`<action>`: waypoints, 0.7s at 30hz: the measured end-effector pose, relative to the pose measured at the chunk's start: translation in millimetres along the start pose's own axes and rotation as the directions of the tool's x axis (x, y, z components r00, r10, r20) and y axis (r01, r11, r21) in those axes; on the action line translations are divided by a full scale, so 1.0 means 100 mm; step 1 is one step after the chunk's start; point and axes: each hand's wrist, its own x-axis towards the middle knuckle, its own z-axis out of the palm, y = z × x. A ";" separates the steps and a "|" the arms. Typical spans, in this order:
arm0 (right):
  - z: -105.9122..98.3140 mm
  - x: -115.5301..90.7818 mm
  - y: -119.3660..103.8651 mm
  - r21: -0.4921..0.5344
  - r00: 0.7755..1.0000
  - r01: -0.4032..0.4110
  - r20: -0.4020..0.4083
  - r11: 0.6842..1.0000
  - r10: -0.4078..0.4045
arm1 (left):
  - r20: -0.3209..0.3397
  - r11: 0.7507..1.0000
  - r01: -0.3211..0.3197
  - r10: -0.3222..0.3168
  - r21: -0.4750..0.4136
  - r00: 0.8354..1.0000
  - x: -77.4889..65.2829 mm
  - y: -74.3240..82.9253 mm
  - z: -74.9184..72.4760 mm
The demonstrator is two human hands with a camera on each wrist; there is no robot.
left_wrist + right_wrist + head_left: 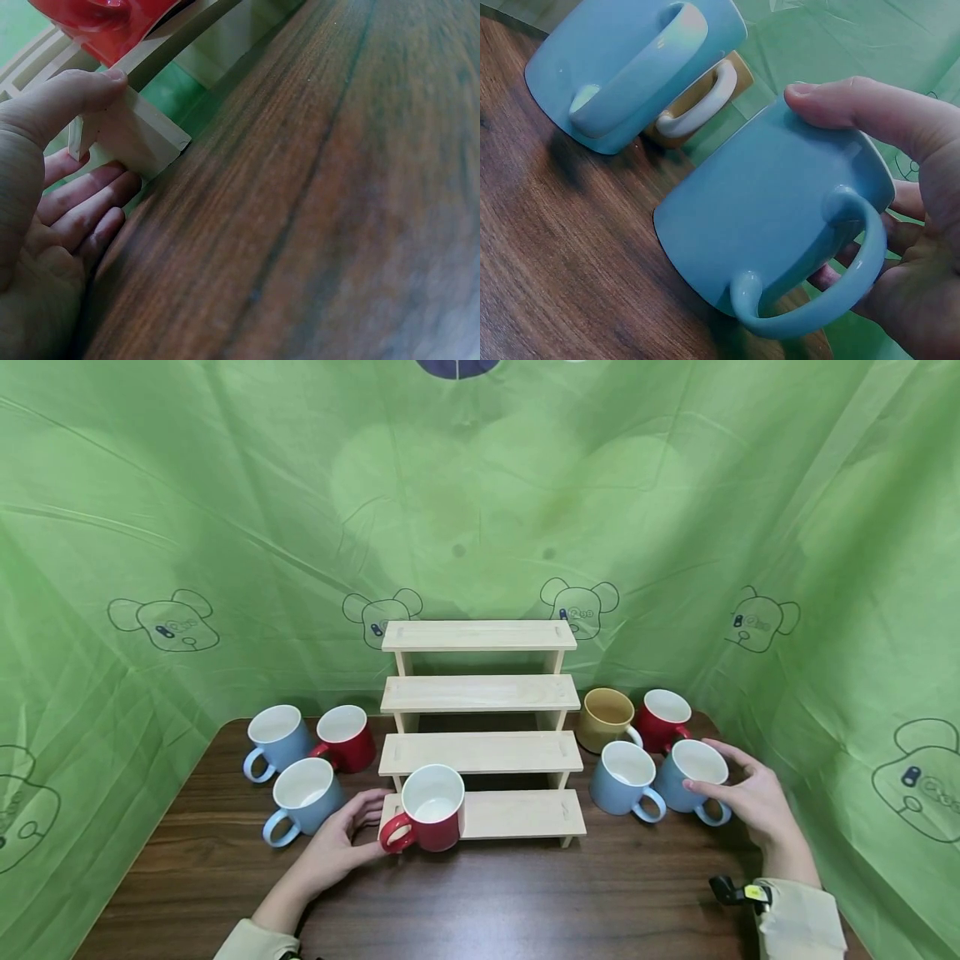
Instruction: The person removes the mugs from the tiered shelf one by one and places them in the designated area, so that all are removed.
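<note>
My right hand (753,795) grips a light blue mug (772,210) with a white inside, thumb at the near side of its rim and fingers around the far side. The mug's handle juts out below the palm. At the left end of the stepped wooden stand (517,815), my left hand (337,843) lies with relaxed fingers spread apart. In the left wrist view its thumb is right at the corner of the lowest shelf, below a red mug (112,30). That red mug (438,831) is on the lowest shelf, handle toward the left hand.
Left of the stand are two blue mugs (303,797) and a red mug (352,747). To its right stand a mustard mug (602,727), another red mug (658,727) and a blue mug (618,785). Green cloth (465,527) surrounds the dark wooden table (525,902).
</note>
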 end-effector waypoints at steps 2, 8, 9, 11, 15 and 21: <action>0.00 0.00 0.01 0.001 1.000 -0.001 0.007 1.000 0.001 | -0.001 1.000 0.005 -0.005 -0.001 1.000 0.00 0.01 0.00; -0.03 0.01 0.02 -0.015 0.999 0.002 0.049 1.000 -0.001 | 0.000 1.000 -0.004 0.004 -0.002 1.000 0.00 0.01 -0.01; -0.03 0.02 0.02 -0.025 0.999 0.005 0.053 1.000 -0.004 | -0.001 1.000 -0.007 0.007 -0.004 1.000 0.00 0.01 -0.02; -0.04 0.02 0.03 -0.044 0.998 0.015 0.062 0.999 -0.013 | 0.001 1.000 -0.014 0.014 -0.004 1.000 0.00 0.01 -0.02; -0.05 0.01 0.02 -0.066 0.996 0.032 0.088 0.997 -0.026 | -0.004 1.000 -0.023 0.023 -0.004 1.000 -0.02 0.00 -0.02; -0.10 -0.05 -0.11 -0.131 0.992 0.038 0.128 0.991 -0.021 | 0.011 1.000 -0.006 0.006 -0.023 1.000 0.00 -0.01 -0.01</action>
